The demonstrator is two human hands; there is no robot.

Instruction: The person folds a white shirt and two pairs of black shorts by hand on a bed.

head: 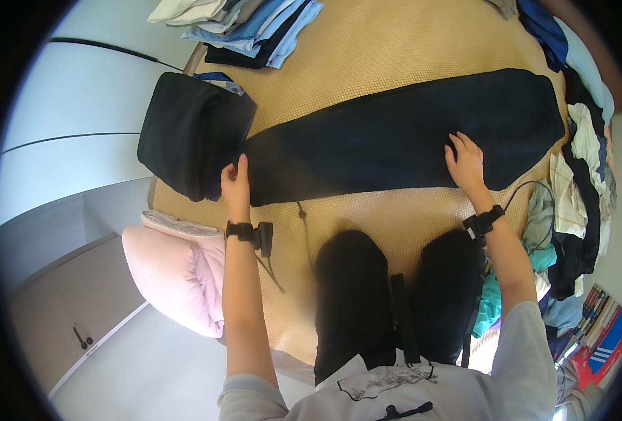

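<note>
A long black folded garment [374,142], which looks like a pair of trousers, lies stretched out across the woven mat [384,216]. Its narrow end is at the left and its wide end at the right. At the narrow end is my left hand [235,184], thumb raised and fingers curled at the cloth's edge; whether they pinch it is hidden. My right hand [467,160] rests on the cloth near the wide part, fingers slightly apart and holding nothing. Just left of my left hand sits a black folded garment [190,131], with blue patterned cloth [219,81] showing behind it.
A stack of folded clothes [253,31] stands at the far left. Loose clothes [569,194] line the right side, with books [595,316] beyond. A pink folded quilt [174,279] lies at the near left, beside white cabinets [79,89]. Cables hang from both wrist straps.
</note>
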